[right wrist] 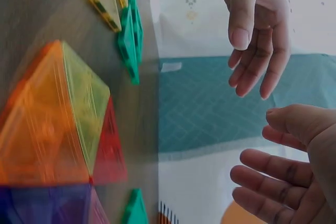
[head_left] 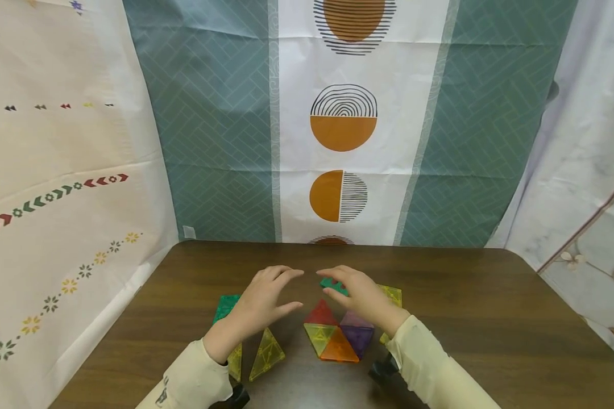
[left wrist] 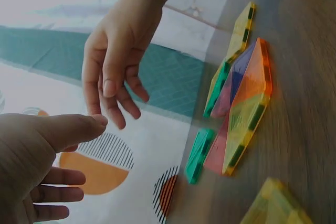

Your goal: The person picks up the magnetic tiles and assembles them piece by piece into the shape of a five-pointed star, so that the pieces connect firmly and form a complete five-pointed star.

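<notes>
Both hands hover above the table, palms facing each other with a gap between. My left hand (head_left: 260, 298) has loosely bent fingers and holds nothing. Across from it, my right hand (head_left: 362, 292) is likewise relaxed and holds nothing. Below them lies a flat cluster of translucent triangle tiles: a red tile (head_left: 321, 313), a yellow tile (head_left: 319, 336), an orange tile (head_left: 340, 346), a dark purple tile (head_left: 359, 337) and a lighter purple tile (head_left: 356, 319). Their points meet at one centre. A green tile (head_left: 332, 284) sits behind the cluster, partly hidden by the right hand.
Left of the cluster lie a yellow triangle tile (head_left: 268, 355), another yellow tile (head_left: 235, 363) and a green tile (head_left: 226, 307). More yellow tile (head_left: 391, 295) shows beyond the right hand. The brown table (head_left: 450, 295) ends at a hanging patterned cloth (head_left: 343, 142).
</notes>
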`<state>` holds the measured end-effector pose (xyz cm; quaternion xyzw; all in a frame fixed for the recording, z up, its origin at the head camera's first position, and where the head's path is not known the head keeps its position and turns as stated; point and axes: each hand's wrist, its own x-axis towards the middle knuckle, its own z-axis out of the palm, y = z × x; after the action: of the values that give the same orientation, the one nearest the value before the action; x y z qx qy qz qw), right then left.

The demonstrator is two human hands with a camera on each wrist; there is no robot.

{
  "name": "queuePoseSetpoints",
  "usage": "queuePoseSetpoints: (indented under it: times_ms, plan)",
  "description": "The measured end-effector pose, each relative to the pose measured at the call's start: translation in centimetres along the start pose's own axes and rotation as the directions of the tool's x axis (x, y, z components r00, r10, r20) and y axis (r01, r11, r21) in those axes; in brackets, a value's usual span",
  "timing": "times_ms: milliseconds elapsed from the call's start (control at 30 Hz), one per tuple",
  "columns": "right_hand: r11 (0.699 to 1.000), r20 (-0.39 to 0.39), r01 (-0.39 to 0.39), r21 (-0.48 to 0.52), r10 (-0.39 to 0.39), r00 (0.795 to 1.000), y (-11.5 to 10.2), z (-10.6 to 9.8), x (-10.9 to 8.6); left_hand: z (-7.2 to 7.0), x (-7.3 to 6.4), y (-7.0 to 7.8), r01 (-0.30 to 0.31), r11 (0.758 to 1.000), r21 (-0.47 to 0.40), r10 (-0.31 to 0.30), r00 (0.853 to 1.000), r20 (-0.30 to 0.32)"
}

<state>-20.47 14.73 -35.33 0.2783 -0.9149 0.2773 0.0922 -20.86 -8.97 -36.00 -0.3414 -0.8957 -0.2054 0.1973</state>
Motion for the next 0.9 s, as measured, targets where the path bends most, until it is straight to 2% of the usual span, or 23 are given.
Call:
queuePoseSetpoints:
  times_ms: [200,467,900]
  plan:
    - [0.998,0.011,0.059,0.009,-0.059,0.998,-1.0,1.7,0.6,-0.8,-1.4,-1.6,0.038,0.999,0.021,-0.039,0.999,0.028]
    - [0.996,0.039,0.085,0.011,-0.086,0.996,-1.7,3.3,1.6,-1.2,-2.8,-3.8,0.099,0.995,0.012,-0.1,0.992,0.074]
    - [0.999,0.186,0.047,0.019,-0.049,0.981,-2.4,6.3,3.6,-1.6,-6.2,-7.0,0.163,0.987,0.008,-0.163,0.981,0.101]
